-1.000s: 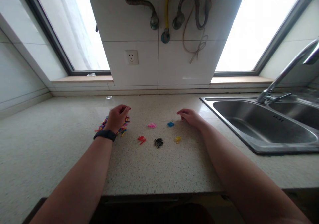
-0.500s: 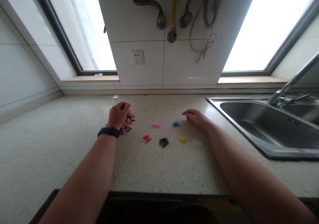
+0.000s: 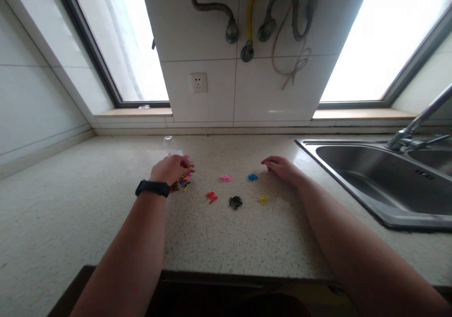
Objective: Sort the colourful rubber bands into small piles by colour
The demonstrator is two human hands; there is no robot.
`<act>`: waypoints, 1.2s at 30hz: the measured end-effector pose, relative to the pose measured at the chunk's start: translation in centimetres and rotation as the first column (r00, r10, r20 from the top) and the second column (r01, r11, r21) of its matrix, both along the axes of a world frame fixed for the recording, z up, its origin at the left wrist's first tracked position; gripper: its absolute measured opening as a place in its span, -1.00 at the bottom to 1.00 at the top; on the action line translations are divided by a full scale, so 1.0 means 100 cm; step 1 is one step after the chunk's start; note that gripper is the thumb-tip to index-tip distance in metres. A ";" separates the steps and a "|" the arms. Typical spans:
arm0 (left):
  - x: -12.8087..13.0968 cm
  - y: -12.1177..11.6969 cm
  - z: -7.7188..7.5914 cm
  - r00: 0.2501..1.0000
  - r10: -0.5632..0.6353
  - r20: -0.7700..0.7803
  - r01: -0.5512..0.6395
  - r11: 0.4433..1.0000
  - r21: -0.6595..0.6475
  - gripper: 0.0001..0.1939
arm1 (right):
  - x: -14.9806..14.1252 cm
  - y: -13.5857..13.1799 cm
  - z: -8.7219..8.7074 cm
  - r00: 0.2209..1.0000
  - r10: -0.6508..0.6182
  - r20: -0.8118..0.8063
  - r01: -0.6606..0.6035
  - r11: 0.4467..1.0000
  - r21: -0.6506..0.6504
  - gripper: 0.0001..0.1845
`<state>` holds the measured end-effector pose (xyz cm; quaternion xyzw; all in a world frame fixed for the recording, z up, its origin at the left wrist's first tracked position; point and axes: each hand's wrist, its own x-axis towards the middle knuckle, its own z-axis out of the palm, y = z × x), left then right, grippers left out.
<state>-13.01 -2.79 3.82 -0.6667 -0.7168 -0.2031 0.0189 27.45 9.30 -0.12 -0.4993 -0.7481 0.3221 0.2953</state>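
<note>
My left hand (image 3: pixel 171 167), with a black band (image 3: pixel 153 188) on its wrist, is at a mixed pile of small coloured rubber bands (image 3: pixel 182 181). Its fingers are pinched together over the pile, and what they hold, if anything, is hidden. My right hand (image 3: pixel 278 165) rests on the counter at the right, fingers loosely extended and apart, nothing seen in them. Nearest to it lies a blue cluster of bands (image 3: pixel 252 177). Further clusters are pink (image 3: pixel 225 178), red (image 3: pixel 212 197), black (image 3: pixel 235 202) and yellow (image 3: pixel 263 199).
A clear plastic cup (image 3: pixel 168 141) stands behind my left hand. The speckled counter (image 3: pixel 219 241) ends at a front edge near me. To the right is a steel sink (image 3: pixel 353 185) with a faucet (image 3: pixel 400 138). A socket (image 3: pixel 198 82) and hoses are on the tiled wall.
My left hand has lowered onto the mixed pile and turned its fingers to the right. My right hand has stayed beside the blue cluster. The view has shifted slightly.
</note>
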 end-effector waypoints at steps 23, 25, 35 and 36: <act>-0.005 0.000 -0.009 0.997 0.004 0.083 0.009 0.988 -0.155 -0.88 | 0.000 0.003 -0.004 1.000 0.000 -0.001 0.000 1.000 0.005 -0.65; -0.004 0.000 -0.009 0.997 0.009 0.079 0.003 0.988 -0.155 -0.89 | 0.000 0.004 -0.004 1.000 0.004 0.000 -0.004 1.000 0.015 -0.66; 0.000 0.001 -0.008 0.997 -0.016 0.080 0.024 0.994 -0.103 -0.85 | -0.001 0.002 -0.002 1.000 0.000 0.005 0.000 1.000 0.013 -0.66; 0.000 0.001 -0.008 0.997 -0.021 0.080 0.029 0.995 -0.096 -0.85 | -0.001 0.003 -0.003 1.000 0.000 0.004 0.000 1.000 0.011 -0.66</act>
